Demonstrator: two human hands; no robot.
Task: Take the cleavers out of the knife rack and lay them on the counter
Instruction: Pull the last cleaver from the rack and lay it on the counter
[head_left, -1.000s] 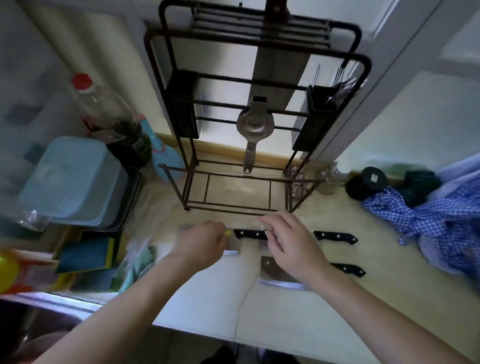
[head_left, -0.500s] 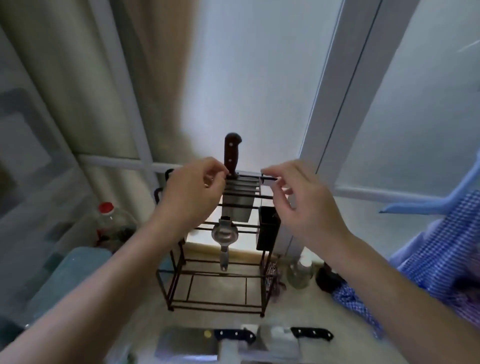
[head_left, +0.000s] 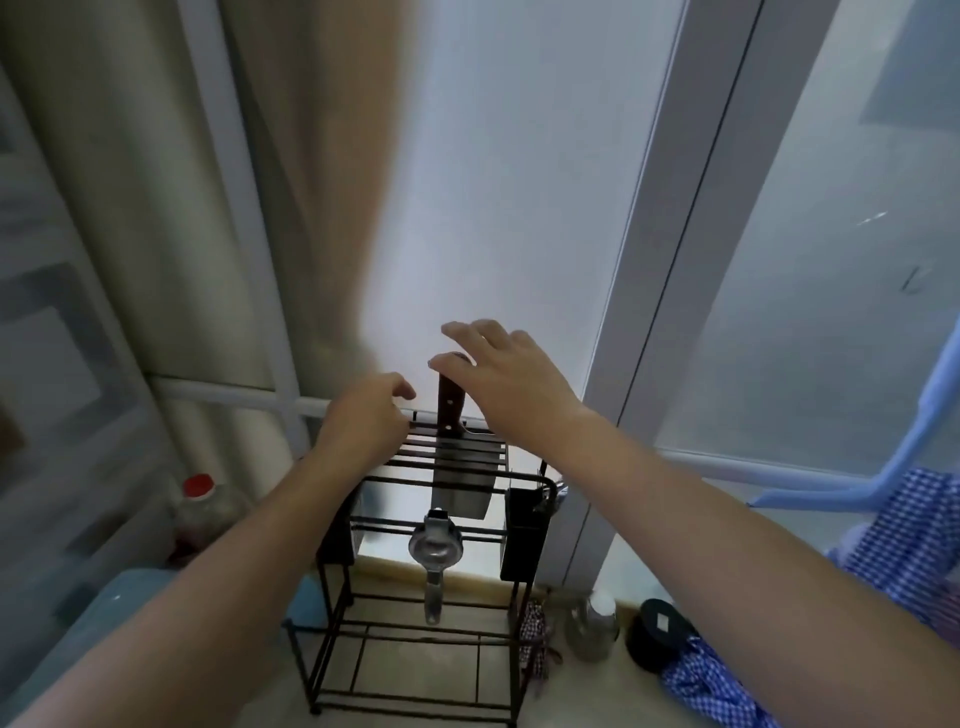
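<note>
One cleaver (head_left: 461, 480) is seen upright in the knife rack (head_left: 415, 644). The right hand (head_left: 511, 382) is held over its handle, fingers (head_left: 462, 329) spread. The left hand (head_left: 366, 423) is loosely curled beside it, holding nothing.

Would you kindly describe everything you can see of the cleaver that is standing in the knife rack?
The cleaver stands upright in the top slots of the black wire knife rack, handle up, blade down. Its dark reddish-brown handle, wood by the look, shows pale rivets; the broad rectangular blade looks like dull grey steel and hangs behind the rack's crossbars, above a hanging metal squeezer. The right hand is open, its thumb at the handle's top; whether it touches is unclear. The left hand is loosely curled beside the handle, apart from it.
</note>
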